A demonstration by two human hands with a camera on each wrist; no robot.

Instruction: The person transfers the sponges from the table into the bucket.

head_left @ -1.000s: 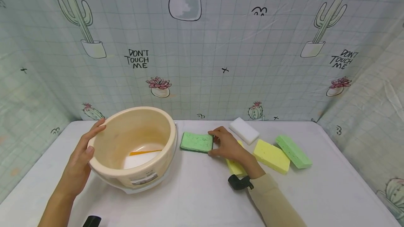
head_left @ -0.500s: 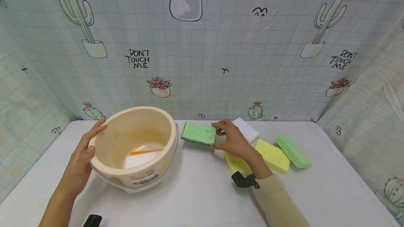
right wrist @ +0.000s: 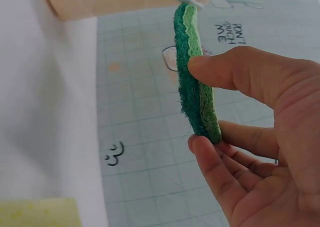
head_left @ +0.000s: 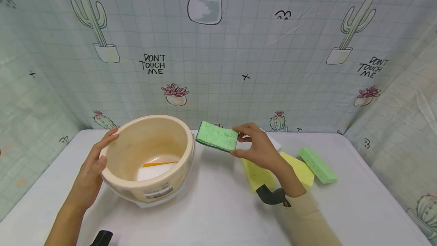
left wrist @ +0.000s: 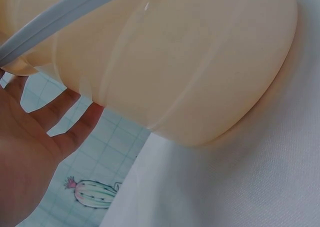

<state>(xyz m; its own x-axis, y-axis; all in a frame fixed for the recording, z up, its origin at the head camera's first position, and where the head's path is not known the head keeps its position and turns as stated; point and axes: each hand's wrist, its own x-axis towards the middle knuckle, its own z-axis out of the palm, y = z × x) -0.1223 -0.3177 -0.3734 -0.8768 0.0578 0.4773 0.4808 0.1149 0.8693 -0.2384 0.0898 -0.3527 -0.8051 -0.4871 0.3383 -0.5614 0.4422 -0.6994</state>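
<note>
My right hand [head_left: 254,145] pinches a green scouring sponge [head_left: 217,136] by its right end and holds it in the air just right of the bucket's rim. In the right wrist view the sponge [right wrist: 196,79] shows edge-on, a dark green pad on a light green layer, between thumb and fingers [right wrist: 235,72]. My left hand [head_left: 93,162] lies with straight fingers against the left wall of a cream plastic bucket [head_left: 114,177], which tilts toward me. The bucket wall [left wrist: 190,62] fills the left wrist view, the palm [left wrist: 30,147] beside it. Something white and orange lies at the bucket's bottom.
On the white table [head_left: 211,208] right of my hand lie two yellow sponges [head_left: 257,174], a light green sponge [head_left: 317,164] and a white sponge [head_left: 274,139] partly hidden behind my hand. A cactus-print curtain [head_left: 218,48] closes the back and sides.
My right hand has lifted the green scouring sponge off the table and carried it up and slightly left toward the bucket's rim. The left hand has stayed on the bucket.
</note>
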